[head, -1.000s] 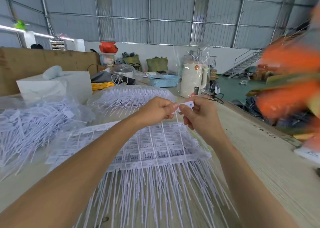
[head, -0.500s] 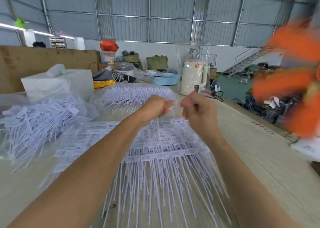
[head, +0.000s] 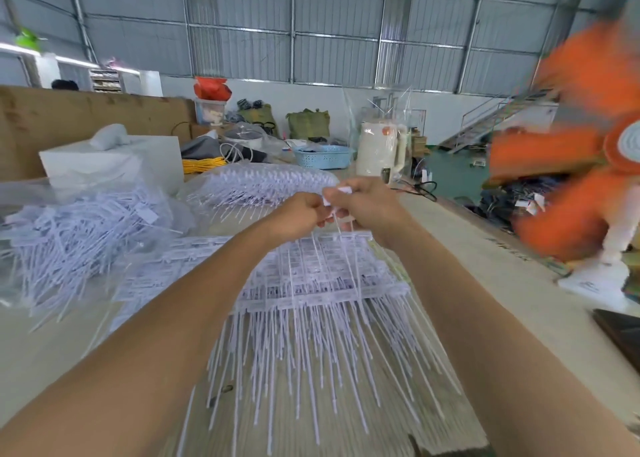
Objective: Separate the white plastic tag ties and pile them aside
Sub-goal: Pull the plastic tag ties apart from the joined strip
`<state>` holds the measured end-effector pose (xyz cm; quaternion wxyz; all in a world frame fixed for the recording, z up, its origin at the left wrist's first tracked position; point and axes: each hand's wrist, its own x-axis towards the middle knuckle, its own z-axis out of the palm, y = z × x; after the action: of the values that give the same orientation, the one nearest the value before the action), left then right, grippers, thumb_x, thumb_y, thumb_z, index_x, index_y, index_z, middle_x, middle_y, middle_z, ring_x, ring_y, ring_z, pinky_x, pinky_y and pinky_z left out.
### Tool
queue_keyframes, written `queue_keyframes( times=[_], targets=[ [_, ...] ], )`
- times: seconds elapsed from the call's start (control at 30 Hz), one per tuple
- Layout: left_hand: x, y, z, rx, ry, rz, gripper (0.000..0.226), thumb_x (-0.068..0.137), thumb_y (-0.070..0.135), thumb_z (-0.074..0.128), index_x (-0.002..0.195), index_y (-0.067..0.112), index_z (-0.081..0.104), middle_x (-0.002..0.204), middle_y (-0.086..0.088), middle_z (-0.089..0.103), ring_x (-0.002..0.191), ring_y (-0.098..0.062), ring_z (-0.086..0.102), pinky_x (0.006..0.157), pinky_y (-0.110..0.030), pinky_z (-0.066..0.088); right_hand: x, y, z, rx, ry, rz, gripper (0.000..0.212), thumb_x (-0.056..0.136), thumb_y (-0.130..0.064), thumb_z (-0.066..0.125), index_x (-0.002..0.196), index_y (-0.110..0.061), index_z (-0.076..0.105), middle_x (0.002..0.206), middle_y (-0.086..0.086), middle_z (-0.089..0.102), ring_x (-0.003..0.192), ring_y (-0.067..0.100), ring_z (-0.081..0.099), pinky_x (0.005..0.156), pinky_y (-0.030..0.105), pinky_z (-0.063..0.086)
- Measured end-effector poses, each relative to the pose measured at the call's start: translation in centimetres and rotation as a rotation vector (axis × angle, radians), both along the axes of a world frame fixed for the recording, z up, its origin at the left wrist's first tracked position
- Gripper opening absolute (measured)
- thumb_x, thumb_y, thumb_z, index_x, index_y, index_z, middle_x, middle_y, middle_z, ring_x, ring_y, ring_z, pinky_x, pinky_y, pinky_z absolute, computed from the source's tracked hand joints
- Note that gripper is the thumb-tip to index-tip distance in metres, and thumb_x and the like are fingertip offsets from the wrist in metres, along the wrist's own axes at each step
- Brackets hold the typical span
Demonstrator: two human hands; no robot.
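With both forearms stretched forward and converging, the left hand (head: pixel 300 214) and right hand (head: pixel 369 207) meet knuckle to knuckle above the table (head: pixel 485 283). Each has its fingers curled and pinches the white head of a tie (head: pixel 341 193) between them; thin tails hang from the grip down to the rack of joined ties (head: pixel 311 276) lying directly beneath and toward the wrists. Its tails fan out between the forearms. Well to the left of the left hand lies a pile (head: pixel 79 228) of loose ties. Just beyond the hands lies a bagged bundle (head: pixel 263 186) of ties. Right of the right hand a blurred orange fan (head: pixel 581 151) stands at the table edge.
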<state>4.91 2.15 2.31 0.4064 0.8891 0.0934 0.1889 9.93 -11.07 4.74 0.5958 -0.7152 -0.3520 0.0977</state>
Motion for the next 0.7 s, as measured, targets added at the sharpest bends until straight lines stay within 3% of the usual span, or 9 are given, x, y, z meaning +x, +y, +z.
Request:
queue_keyframes(
  times=[0.1,0.2,0.3,0.43,0.57,0.7],
  targets=[
    [-0.3,0.3,0.1,-0.007,-0.009,0.022,0.029,0.09,0.004,0.051,0.069,0.023,0.054,0.069,0.002,0.054,0.067,-0.017,0.05,0.066,-0.029,0.039,0.0,1.2,-1.1,-0.06,-0.026,-0.022,0.018,0.087,-0.019,0.066,0.074,-0.011,0.057,0.065,0.002,0.053,0.059,0.011,0.048,0.054,0.022,0.042],
    [-0.8,0.6,0.2,0.013,-0.01,0.028,0.029,0.087,-0.001,0.049,0.067,0.021,0.055,0.069,-0.001,0.054,0.07,-0.021,0.05,0.071,-0.036,0.041,-0.1,1.6,-1.6,-0.024,0.139,0.05,0.016,0.089,-0.017,0.064,0.079,-0.01,0.054,0.076,0.007,0.062,0.066,0.016,0.062,0.061,0.028,0.055],
    [-1.0,0.7,0.1,0.044,-0.019,0.021,0.02,0.089,0.007,0.052,0.074,0.018,0.059,0.074,-0.001,0.057,0.077,-0.022,0.055,0.078,-0.039,0.047,-0.1,1.7,-2.1,0.031,0.178,0.096,0.011,0.092,-0.01,0.059,0.085,-0.006,0.052,0.071,0.012,0.063,0.05,0.013,0.064,0.054,0.026,0.057],
    [-1.3,1.1,-0.4,0.091,-0.027,0.044,0.003,0.09,0.018,0.056,0.087,0.018,0.056,0.085,0.001,0.06,0.082,-0.018,0.058,0.071,-0.029,0.044,0.3,1.8,-2.7,0.098,0.135,0.071,0.005,0.093,-0.004,0.055,0.089,-0.004,0.052,0.065,0.014,0.058,0.043,0.01,0.058,0.05,0.022,0.054],
    [-1.7,2.1,-0.7,0.038,0.047,0.016,0.025,0.093,0.021,0.055,0.069,0.016,0.056,0.076,-0.002,0.063,0.074,-0.015,0.06,0.076,-0.03,0.043,0.8,1.5,-2.8,0.11,0.1,0.084,0.009,0.093,-0.004,0.055,0.085,-0.005,0.05,0.059,0.011,0.052,0.047,0.016,0.052,0.047,0.022,0.048],
    [-1.7,2.4,-0.9,0.013,0.001,0.015,0.027,0.096,0.022,0.053,0.07,0.015,0.051,0.066,-0.003,0.06,0.07,-0.02,0.058,0.08,-0.036,0.048,0.9,1.7,-2.9,0.01,0.049,0.111,0.005,0.095,-0.007,0.053,0.098,-0.004,0.05,0.061,0.011,0.05,0.049,0.015,0.05,0.05,0.022,0.045]
  ],
)
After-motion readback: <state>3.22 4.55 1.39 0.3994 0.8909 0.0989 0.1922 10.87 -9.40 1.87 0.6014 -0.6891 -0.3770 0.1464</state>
